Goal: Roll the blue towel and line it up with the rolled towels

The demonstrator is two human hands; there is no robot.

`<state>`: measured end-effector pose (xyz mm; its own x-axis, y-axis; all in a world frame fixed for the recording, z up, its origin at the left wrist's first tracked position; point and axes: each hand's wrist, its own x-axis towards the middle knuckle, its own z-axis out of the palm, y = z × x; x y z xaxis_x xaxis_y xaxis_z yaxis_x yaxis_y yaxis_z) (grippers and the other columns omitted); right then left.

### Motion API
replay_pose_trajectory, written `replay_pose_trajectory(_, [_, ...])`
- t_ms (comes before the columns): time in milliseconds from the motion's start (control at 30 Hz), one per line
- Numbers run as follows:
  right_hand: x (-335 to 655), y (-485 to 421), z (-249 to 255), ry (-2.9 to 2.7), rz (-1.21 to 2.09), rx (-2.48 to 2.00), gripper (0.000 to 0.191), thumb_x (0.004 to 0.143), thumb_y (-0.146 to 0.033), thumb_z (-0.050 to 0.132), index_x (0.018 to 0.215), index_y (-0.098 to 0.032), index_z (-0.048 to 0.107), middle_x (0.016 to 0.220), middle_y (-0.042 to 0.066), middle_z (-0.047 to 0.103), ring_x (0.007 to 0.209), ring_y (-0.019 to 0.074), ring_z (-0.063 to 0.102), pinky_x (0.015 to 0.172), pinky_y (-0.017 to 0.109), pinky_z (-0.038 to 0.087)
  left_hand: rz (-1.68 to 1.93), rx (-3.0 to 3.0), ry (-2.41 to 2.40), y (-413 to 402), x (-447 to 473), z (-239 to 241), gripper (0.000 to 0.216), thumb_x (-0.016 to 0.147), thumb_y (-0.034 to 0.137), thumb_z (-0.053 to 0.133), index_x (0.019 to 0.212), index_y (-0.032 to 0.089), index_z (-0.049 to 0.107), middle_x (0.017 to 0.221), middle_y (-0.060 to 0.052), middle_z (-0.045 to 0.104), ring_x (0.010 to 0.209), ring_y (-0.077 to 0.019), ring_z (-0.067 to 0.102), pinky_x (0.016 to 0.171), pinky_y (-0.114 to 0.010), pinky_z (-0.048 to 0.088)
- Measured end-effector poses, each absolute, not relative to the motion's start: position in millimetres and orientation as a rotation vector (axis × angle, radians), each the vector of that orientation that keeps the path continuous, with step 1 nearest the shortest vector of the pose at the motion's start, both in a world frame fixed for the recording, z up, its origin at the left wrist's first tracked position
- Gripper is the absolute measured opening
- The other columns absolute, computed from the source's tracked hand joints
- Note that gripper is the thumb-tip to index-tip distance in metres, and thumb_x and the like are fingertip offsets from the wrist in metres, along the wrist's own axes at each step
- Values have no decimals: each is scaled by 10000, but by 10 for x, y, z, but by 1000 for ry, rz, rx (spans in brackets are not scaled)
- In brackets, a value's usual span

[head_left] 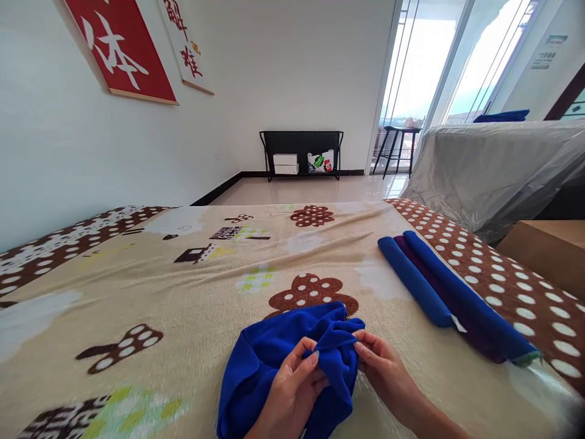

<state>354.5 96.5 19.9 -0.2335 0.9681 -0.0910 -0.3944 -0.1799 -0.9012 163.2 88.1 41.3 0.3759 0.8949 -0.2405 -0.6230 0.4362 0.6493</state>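
A crumpled blue cloth (256,347) lies at the near middle of the patterned blanket, partly lifted in folds. My left hand (297,384) pinches a gathered fold of it between thumb and fingers. On the cloth's right edge, my right hand (381,363) grips another bit between thumb and forefinger. The two hands are a short way apart, with bunched fabric between them. Off to the right lie rolled cloths, a blue roll (415,283) with a white tag, a dark purple roll (439,299) and a longer blue roll (470,299), side by side.
The cream blanket (192,311) has brown polka-dot borders. A cardboard box (543,253) and a plastic-covered piece of furniture (475,164) stand at the right. Against the far wall is a black rack (301,143), with a stool (400,146) by the glass door.
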Motion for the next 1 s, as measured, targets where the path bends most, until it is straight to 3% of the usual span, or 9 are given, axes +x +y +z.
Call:
replay_pose_trajectory(200, [3506, 893, 252, -724, 1911, -818, 393, 712, -483, 789, 879, -201, 572, 724, -21, 484, 630, 90, 438, 628, 218, 381, 998, 422, 684, 890, 1603, 434, 279, 757, 317, 800, 879, 192, 582, 706, 40, 567, 601, -76, 544, 613, -187, 407])
replay_pose_trajectory(333, [3630, 879, 333, -824, 1945, -816, 406, 741, -534, 737, 831, -197, 530, 716, -24, 442, 618, 80, 382, 594, 199, 334, 906, 576, 688, 877, 1465, 676, 328, 762, 448, 752, 774, 188, 551, 611, 56, 453, 515, -65, 407, 519, -181, 315])
replay_pose_trajectory(433, [3814, 868, 430, -1228, 1922, -793, 464, 639, -506, 800, 881, -216, 531, 787, -21, 501, 663, 95, 418, 594, 202, 342, 785, 1099, 816, 843, 1252, 880, 358, 632, 363, 844, 863, 226, 608, 716, 29, 584, 612, -116, 509, 579, -207, 380])
replay_pose_trajectory(500, [3918, 843, 486, -1628, 1706, -948, 414, 626, -332, 788, 959, -244, 558, 880, -12, 572, 746, 127, 499, 649, 219, 395, 690, 1547, 1005, 833, 1080, 898, 380, 614, 149, 794, 948, 270, 659, 849, 14, 678, 748, -172, 605, 690, -235, 438])
replay_pose_trajectory(567, [3967, 810, 500, -1948, 1255, -1170, 345, 662, -133, 633, 975, -268, 577, 940, -6, 619, 824, 158, 570, 715, 245, 438, 722, 1901, 1197, 847, 909, 801, 488, 618, 15, 632, 1008, 303, 689, 960, 8, 719, 861, -210, 657, 772, -254, 461])
replay_pose_trajectory(667, [3954, 783, 447, -2053, 491, -1288, 486, 591, -15, 443, 972, -278, 591, 939, 13, 647, 812, 178, 625, 703, 268, 470, 996, 2223, 1423, 890, 693, 627, 631, 607, 6, 506, 1130, 310, 686, 1083, -14, 722, 987, -244, 677, 836, -278, 488])
replay_pose_trajectory(767, [3971, 818, 427, -1847, 29, -1294, 573, 604, -23, 414, 1084, -282, 590, 971, 41, 646, 833, 196, 651, 718, 293, 509, 1308, 2275, 1642, 900, 535, 677, 557, 702, 55, 476, 1163, 300, 669, 1068, -17, 704, 995, -216, 667, 876, -267, 479])
replay_pose_trajectory(867, [4118, 897, 524, -1586, -43, -1367, 474, 671, -82, 447, 1080, -270, 595, 1010, 49, 654, 879, 210, 663, 758, 320, 535, 1540, 2200, 1816, 892, 353, 905, 353, 782, 178, 515, 1069, 294, 685, 1040, -6, 711, 965, -214, 664, 915, -273, 460])
replay_pose_trajectory(1000, [4414, 959, 701, -1293, 324, -1490, 242, 799, -330, 589, 1024, -243, 610, 962, 53, 702, 823, 221, 681, 609, 284, 535, 1577, 1765, 2118, 928, -11, 1119, 269, 784, 464, 597, 964, 302, 716, 943, 27, 757, 868, -247, 683, 792, -296, 498])
